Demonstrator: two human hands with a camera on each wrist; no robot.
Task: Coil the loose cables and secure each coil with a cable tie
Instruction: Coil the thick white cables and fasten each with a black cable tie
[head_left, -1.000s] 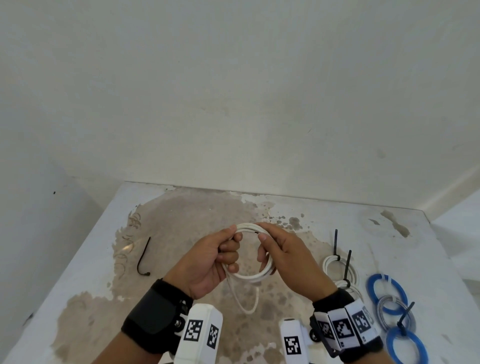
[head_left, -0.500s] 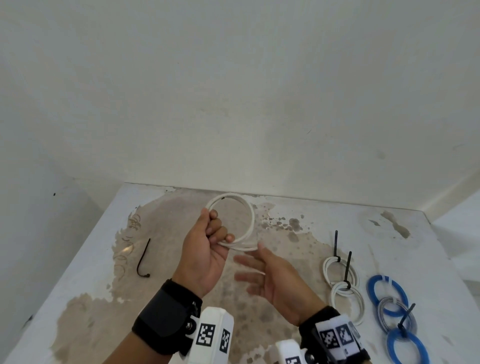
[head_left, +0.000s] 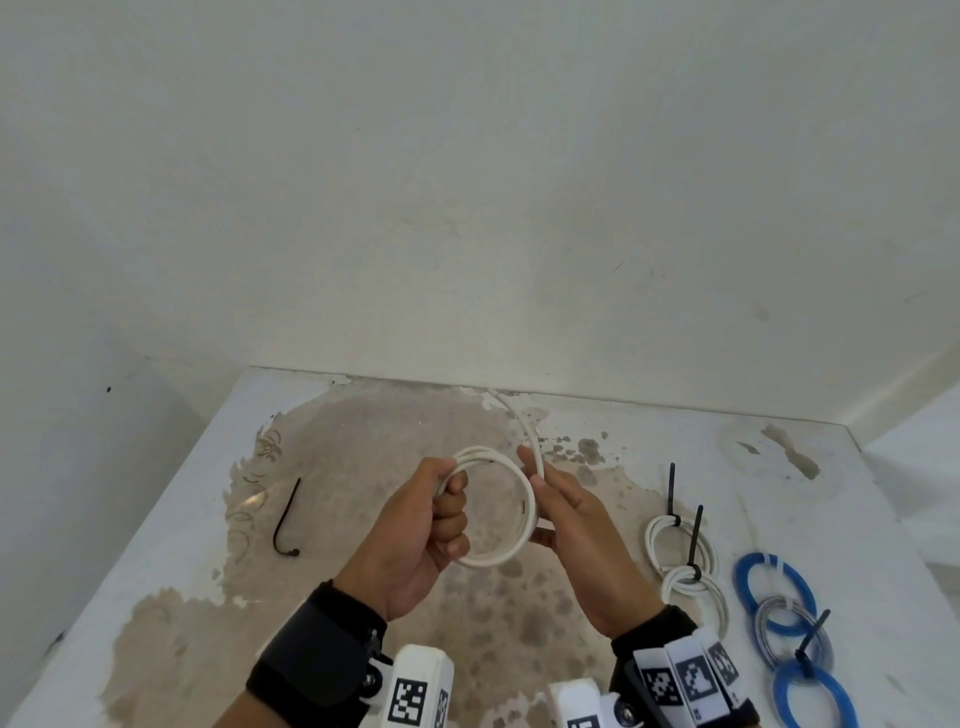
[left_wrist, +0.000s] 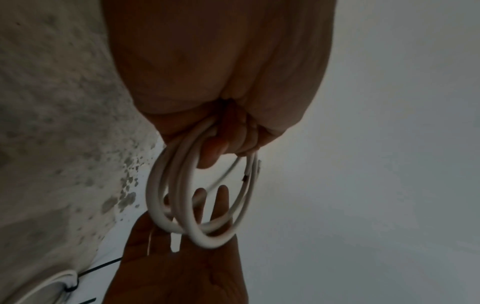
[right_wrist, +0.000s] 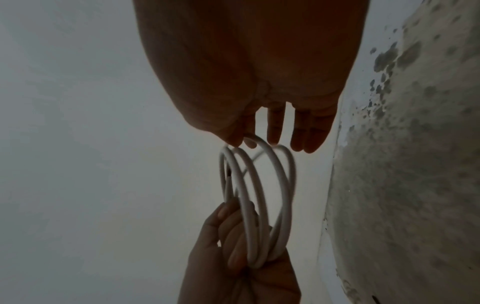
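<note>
Scene: A person stands over a white table (head_left: 597, 421) with a large worn, brownish patch, set against a pale wall, both hands raised above the tabletop.

Left hand: The left hand (head_left: 415, 530) has its fingers curled round the left side of a white cable coil (head_left: 498, 512), gripping several loops together; the left wrist view shows the strands bunched under the curled fingers (left_wrist: 215, 152).

Right hand: The right hand (head_left: 576, 525) meets the coil's right side with fingers mostly straight and spread; thumb and forefinger appear to pinch the strand there, though the right wrist view shows only fingertips (right_wrist: 275, 131) touching the top of the loops.

Cable: The coil is held in the air between the two hands, above the worn patch. A free length of the white cable rises from the right hand toward the table's far edge.

Loose tie: A dark cable tie (head_left: 287, 522) lies on the table to the left, well apart from the hands.

Finished coils: To the right, two white coils (head_left: 685, 561) lie on the table, each bound with a black tie. Farther right, blue coils (head_left: 769, 582) and a grey one (head_left: 789, 631) lie overlapping near the table's edge; a black tie stands up from that group.
</note>
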